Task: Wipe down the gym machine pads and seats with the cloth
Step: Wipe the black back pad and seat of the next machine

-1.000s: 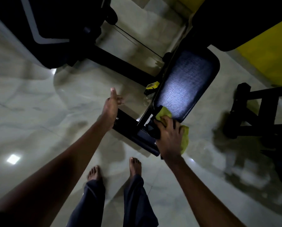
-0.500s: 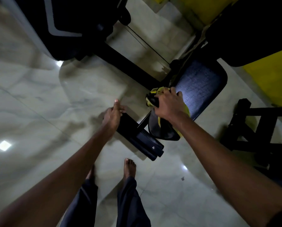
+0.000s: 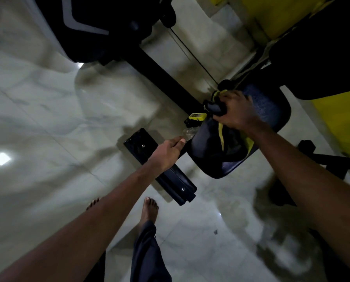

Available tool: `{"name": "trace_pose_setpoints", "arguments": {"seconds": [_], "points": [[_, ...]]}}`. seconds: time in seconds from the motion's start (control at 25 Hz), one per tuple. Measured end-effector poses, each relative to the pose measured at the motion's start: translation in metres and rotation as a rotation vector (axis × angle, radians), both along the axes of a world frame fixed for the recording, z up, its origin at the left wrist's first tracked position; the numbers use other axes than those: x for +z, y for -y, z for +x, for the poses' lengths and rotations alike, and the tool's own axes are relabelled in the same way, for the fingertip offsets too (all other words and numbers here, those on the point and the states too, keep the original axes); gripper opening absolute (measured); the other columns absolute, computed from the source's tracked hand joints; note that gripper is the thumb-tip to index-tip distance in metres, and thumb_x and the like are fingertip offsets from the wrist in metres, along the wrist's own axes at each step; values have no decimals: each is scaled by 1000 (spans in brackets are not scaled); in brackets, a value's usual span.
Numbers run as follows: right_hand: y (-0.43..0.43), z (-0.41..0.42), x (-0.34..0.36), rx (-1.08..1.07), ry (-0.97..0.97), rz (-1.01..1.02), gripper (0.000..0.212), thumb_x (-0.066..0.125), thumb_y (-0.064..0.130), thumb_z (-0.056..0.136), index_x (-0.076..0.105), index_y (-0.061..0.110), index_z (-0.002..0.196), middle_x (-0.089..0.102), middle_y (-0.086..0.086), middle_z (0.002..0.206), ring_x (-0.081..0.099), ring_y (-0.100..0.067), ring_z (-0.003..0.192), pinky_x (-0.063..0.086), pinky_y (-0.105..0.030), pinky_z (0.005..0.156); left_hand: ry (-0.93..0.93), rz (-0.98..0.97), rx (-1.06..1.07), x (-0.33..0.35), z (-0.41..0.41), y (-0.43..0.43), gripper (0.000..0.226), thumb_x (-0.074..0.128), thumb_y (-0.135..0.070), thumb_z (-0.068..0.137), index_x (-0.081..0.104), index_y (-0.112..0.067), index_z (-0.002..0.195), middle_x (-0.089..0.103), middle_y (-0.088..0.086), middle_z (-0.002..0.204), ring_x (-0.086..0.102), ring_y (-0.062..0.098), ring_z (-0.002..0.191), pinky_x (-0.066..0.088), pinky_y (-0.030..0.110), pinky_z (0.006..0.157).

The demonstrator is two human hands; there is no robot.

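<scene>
Head view: right hand (image 3: 234,109) fisted on cloth (image 3: 221,135)

Floor (image 3: 72,123): we see pale glossy marble-look tiles, with a bright square light reflection (image 3: 1,158) at our left.
Wall (image 3: 344,119): yellow, at our right.
Cable (image 3: 192,55): thin and dark, running diagonally above the floor.
Yellow tag (image 3: 196,116): we see it low, beside a black floor bar (image 3: 166,78).
</scene>
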State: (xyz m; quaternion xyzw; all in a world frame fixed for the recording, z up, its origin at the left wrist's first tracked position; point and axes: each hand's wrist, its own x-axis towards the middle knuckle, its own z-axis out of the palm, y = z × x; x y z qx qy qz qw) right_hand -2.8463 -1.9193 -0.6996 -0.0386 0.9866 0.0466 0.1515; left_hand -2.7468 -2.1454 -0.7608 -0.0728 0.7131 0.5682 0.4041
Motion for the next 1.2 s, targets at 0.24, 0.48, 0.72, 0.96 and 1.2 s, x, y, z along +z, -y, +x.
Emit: {"name": "trace_pose_setpoints", "arguments": {"seconds": [0.24, 0.48, 0.72, 0.96, 1.2], "points": [[0, 43, 2, 79, -188, 13, 58, 63, 54, 84, 55, 24, 133, 49, -8, 140, 44, -39, 130, 34, -50, 107, 36, 32, 109, 1, -8, -19, 37, 43, -27, 104, 56, -19, 138, 58, 1, 139, 50, 18, 130, 35, 26, 107], [-15, 43, -4, 164, -108, 58, 62, 51, 63, 79, 52, 38, 136, 43, 3, 148, 31, -42, 142, 38, -59, 106, -15, -195, 376, 3, -17, -15, 27, 37, -12, 98, 61, -23, 98, 64, 12, 96, 56, 22, 77, 39, 28, 65], [-21, -8, -6, -5, -180, 80, 52, 46, 46, 75, 62, 29, 122, 55, -4, 134, 45, -41, 127, 45, -54, 95, -88, -128, 172, 6, -7, -32, 40, 42, -24, 105, 51, -21, 143, 57, -1, 140, 54, 10, 120, 32, 14, 93], [-44, -10, -12, 228, -212, 51, 51, 50, 66, 83, 61, 33, 120, 57, 4, 133, 45, -34, 132, 42, -50, 99, -284, -155, 92, 1, -4, -53, 42, 63, -42, 94, 62, -23, 132, 65, -4, 130, 58, 11, 123, 44, 24, 106], [-61, -20, -15, -18, -316, 36, 54, 52, 58, 85, 51, 31, 132, 50, -5, 140, 41, -37, 134, 41, -51, 100, -427, -188, -65, 16, -17, -58, 49, 56, -21, 98, 47, -27, 146, 62, 3, 135, 62, 18, 117, 41, 17, 98]]}}
